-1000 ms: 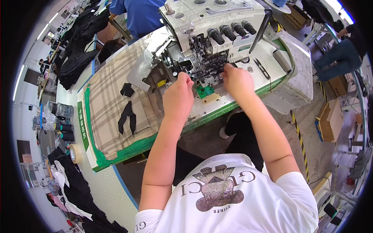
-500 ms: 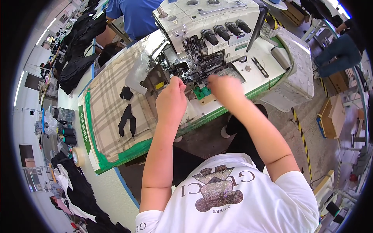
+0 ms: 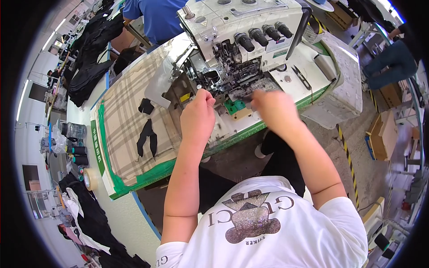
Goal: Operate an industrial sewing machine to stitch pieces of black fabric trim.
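Observation:
An overlock sewing machine (image 3: 250,27) stands in front of me, its front opened so that the metal looper parts (image 3: 214,80) show. My left hand (image 3: 198,115) is closed in a pinch beside the looper area; whatever its fingertips hold is hidden or too thin to make out. To the right of it, my right hand (image 3: 276,109) is curled and smeared by motion. A dark streak shows at its fingertips, too blurred to name. Between the hands lies a green piece (image 3: 234,106) on the machine bed.
Thread snips (image 3: 301,77) lie right of the machine. Black fabric scraps (image 3: 146,138) rest on the checked table cover (image 3: 123,147), left of my arm. A tape roll (image 3: 92,179) and dark thread cones (image 3: 79,155) stand farther left. A person in blue (image 3: 163,20) sits beyond the table.
My right hand has moved to the right, away from the looper area and from my left hand. My left hand has hardly moved. The view has shifted slightly.

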`<state>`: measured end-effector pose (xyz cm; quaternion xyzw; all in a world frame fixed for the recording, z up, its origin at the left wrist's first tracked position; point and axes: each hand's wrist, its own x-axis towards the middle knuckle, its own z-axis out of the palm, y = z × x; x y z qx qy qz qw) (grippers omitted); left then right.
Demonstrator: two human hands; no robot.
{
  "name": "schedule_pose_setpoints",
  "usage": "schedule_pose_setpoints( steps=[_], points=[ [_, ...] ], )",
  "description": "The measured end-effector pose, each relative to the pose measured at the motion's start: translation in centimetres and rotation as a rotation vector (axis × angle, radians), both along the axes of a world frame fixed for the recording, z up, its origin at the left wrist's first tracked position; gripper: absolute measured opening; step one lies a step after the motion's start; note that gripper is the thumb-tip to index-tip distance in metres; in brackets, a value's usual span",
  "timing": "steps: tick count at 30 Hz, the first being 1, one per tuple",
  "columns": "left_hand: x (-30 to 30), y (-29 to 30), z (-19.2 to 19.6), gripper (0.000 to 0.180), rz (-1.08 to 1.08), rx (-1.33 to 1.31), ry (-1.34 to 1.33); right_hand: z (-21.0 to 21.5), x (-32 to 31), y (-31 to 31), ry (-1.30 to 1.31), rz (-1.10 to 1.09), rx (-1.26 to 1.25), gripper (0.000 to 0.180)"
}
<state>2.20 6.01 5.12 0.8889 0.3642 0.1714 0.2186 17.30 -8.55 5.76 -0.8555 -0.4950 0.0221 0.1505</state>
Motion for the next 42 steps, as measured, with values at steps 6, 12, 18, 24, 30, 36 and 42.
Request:
schedule_pose_setpoints(
  steps=[6,12,18,24,30,36,42],
  points=[
    [0.6,-0.1,-0.5,0.011,-0.041,0.038,-0.094,-1.6,3.0,0.9,-0.165,-0.210,-0.101,0.013],
    [0.2,0.0,-0.4,0.010,-0.027,0.036,-0.104,0.6,1.2,0.1,0.039,-0.163,0.018,0.015],
    [0.6,0.0,-0.5,0.010,-0.066,0.026,-0.113,-2.4,1.9,-0.4,-0.047,-0.074,0.042,0.012],
    [0.0,0.0,-0.7,0.009,-0.059,0.016,-0.129,-0.8,3.4,-2.4,-0.092,-0.247,0.097,0.012],
    [0.0,-0.1,-0.3,0.009,-0.064,-0.004,-0.113,-1.0,2.1,-2.6,0.108,-0.129,0.264,0.011],
    [0.7,-0.3,-0.3,0.009,-0.083,-0.006,-0.107,-3.2,3.3,-1.6,-0.079,-0.083,0.124,0.013],
    [0.3,-0.4,-0.4,0.009,-0.074,-0.014,-0.107,-1.6,3.8,-1.8,-0.026,-0.235,0.205,0.011]
  ],
)
